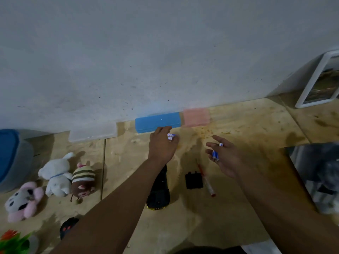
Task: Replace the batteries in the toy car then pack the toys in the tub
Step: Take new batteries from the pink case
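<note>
My left hand reaches toward the blue box by the wall and pinches two small white batteries in its fingertips. My right hand is held palm-up with blue batteries lying in the curled fingers and one white-tipped battery near the fingertips. The black toy car lies on the floor under my left forearm. Its black battery cover lies to the right, beside a red-and-white screwdriver.
Plush toys lie at left: a white bunny, a striped bee, a pink-and-grey flower plush. A grey tub with blue lid stands at far left. A clear lid, pink box, white frame.
</note>
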